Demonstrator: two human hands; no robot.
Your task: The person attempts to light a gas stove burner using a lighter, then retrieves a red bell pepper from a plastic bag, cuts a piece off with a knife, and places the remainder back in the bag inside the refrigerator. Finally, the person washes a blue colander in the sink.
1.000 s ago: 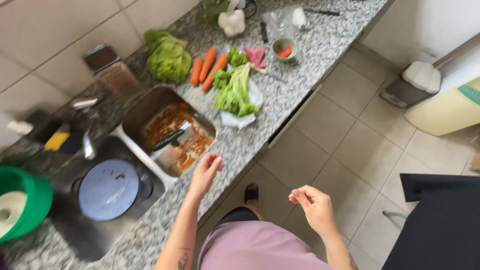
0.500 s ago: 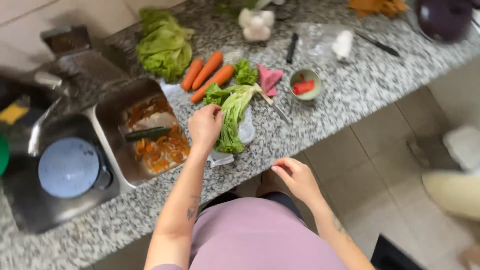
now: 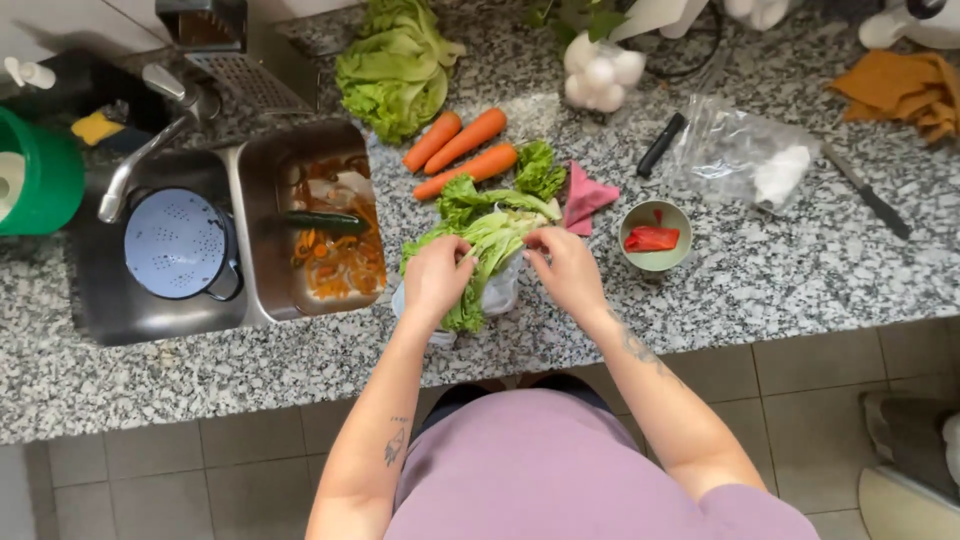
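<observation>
Lettuce point(image 3: 478, 250) | our left hand point(image 3: 435, 280) and right hand point(image 3: 562, 268) both grasp its leaves | we judge separating just begun | carrots point(image 3: 462, 152) untouched

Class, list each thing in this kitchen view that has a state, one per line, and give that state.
Left hand: gripping the green lettuce bunch.
Right hand: pinching the same lettuce.
Three orange carrots: whole, lying on the granite counter.
Small green bowl: holds red pieces.
Blue colander: sitting in the steel sink.
</observation>
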